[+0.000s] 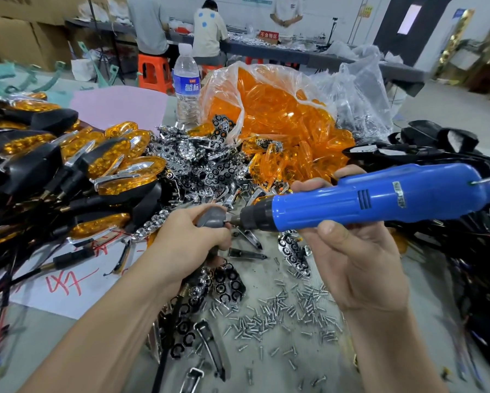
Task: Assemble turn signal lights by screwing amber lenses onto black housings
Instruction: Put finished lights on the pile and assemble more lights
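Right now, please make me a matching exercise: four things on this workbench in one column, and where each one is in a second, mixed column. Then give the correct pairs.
Things:
1. blue electric screwdriver
2. loose screws
3. bag of amber lenses
4. finished lights

Places:
A. piled at the left of the bench
B. scattered on the bench between the hands, near side
C. held in the right hand
D. behind the pile of chrome parts, beside the water bottle

Pairs: 1-C, 2-B, 3-D, 4-A
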A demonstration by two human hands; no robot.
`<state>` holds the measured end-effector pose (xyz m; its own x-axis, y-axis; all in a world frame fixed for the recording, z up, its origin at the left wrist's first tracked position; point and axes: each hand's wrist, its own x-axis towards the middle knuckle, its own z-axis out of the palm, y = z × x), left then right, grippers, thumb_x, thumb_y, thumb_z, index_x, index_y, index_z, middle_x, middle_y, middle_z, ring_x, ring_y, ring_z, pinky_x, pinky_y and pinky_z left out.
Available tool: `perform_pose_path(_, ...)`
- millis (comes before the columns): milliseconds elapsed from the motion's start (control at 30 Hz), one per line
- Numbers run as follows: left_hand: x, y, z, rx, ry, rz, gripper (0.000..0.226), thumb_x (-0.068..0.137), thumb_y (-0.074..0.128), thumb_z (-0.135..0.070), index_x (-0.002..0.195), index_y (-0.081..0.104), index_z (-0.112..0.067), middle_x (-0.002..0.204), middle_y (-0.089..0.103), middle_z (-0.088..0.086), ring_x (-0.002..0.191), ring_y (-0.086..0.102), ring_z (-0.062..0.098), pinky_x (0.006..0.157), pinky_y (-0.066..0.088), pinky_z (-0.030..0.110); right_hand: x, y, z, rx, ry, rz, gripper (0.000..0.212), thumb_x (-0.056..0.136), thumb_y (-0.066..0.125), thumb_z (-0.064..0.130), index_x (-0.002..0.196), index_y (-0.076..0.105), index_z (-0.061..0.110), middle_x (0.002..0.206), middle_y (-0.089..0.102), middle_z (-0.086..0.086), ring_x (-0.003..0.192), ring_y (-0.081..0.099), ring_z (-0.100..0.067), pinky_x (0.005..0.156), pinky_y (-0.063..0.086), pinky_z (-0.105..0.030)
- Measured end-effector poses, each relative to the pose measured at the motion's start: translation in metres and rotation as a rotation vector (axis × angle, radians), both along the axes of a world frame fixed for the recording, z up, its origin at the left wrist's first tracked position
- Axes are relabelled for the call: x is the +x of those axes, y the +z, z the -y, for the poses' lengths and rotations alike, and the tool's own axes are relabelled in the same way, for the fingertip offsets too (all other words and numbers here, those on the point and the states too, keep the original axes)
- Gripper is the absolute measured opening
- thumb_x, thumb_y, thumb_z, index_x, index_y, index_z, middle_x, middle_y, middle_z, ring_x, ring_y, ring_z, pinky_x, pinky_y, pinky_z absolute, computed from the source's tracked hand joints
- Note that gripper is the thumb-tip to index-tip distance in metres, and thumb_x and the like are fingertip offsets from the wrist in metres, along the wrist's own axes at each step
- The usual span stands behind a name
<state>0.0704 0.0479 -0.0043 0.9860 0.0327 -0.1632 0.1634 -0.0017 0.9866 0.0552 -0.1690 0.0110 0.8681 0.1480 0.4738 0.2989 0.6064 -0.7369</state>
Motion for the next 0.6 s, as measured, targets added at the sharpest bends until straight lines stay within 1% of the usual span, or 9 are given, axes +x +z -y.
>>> perform_pose_path(133,0.000,0.000,-0.001,-0.014,0.002,-0.002,0.035,0.071,0.068,0.016,0.091,0.078,-0.012,0.065,0.063,0.005,0.050,0.054,0.017,0.045,0.047,0.025,0.001,-0.003,0.002,0.007,0.007,-0.030,0.053,0.080,0.053,-0.019,0.122,0.050,0.014,0.110,0.069,-0.012,0.121,0.055,-0.038,0.108,0.045,-0.055)
perform_pose_path(233,0.001,0.000,-0.001,-0.012,0.001,0.005,0.035,0.071,0.068,0.016,0.088,0.078,-0.012,0.063,0.062,0.002,0.053,0.054,0.018,0.046,0.049,0.027,0.001,-0.003,0.002,0.026,0.025,-0.021,0.057,0.076,0.057,-0.020,0.121,0.051,0.013,0.110,0.069,-0.013,0.124,0.055,-0.038,0.109,0.044,-0.054)
perform_pose_path(300,0.001,-0.001,-0.001,-0.007,-0.002,0.002,0.035,0.071,0.068,0.016,0.088,0.078,-0.013,0.062,0.062,-0.001,0.053,0.054,0.018,0.047,0.050,0.028,0.001,-0.003,0.001,0.025,0.034,-0.021,0.053,0.078,0.056,-0.017,0.121,0.050,0.013,0.110,0.069,-0.013,0.124,0.055,-0.038,0.110,0.044,-0.056)
perform_pose_path(333,0.001,-0.001,-0.002,-0.002,0.001,0.000,0.035,0.071,0.068,0.016,0.088,0.078,-0.014,0.062,0.062,-0.001,0.053,0.054,0.018,0.047,0.050,0.028,0.001,-0.004,0.001,0.021,0.032,-0.027,0.055,0.077,0.054,-0.021,0.121,0.050,0.013,0.109,0.069,-0.012,0.123,0.055,-0.038,0.110,0.043,-0.057)
perform_pose_path(400,0.002,-0.002,-0.002,0.011,0.016,-0.001,0.036,0.070,0.067,0.015,0.087,0.077,-0.015,0.061,0.061,0.001,0.049,0.053,0.019,0.044,0.047,0.027,0.000,-0.005,0.001,0.027,0.026,-0.041,0.055,0.078,0.046,-0.024,0.118,0.051,0.014,0.108,0.069,-0.013,0.123,0.056,-0.037,0.112,0.042,-0.058)
perform_pose_path(467,0.004,-0.002,-0.003,0.035,0.028,-0.001,0.035,0.071,0.066,0.013,0.091,0.077,-0.014,0.058,0.059,0.001,0.044,0.051,0.018,0.041,0.043,0.023,-0.001,-0.006,0.001,0.028,0.034,-0.042,0.055,0.075,0.044,-0.023,0.114,0.054,0.014,0.106,0.067,-0.013,0.123,0.056,-0.037,0.112,0.042,-0.057)
perform_pose_path(533,0.005,-0.001,-0.006,0.040,0.020,-0.027,0.037,0.073,0.066,0.012,0.096,0.076,-0.015,0.055,0.057,-0.002,0.041,0.049,0.015,0.038,0.038,0.022,-0.001,-0.006,-0.001,0.015,0.056,-0.033,0.057,0.070,0.045,-0.026,0.109,0.057,0.014,0.104,0.064,-0.014,0.122,0.056,-0.038,0.112,0.041,-0.057)
perform_pose_path(600,0.008,0.001,-0.011,0.006,0.022,-0.080,0.035,0.073,0.065,0.011,0.097,0.075,-0.012,0.059,0.058,0.001,0.043,0.048,0.014,0.038,0.037,0.022,-0.001,-0.003,-0.001,0.027,0.093,-0.011,0.061,0.064,0.051,-0.030,0.106,0.060,0.013,0.103,0.062,-0.016,0.120,0.056,-0.038,0.111,0.042,-0.055)
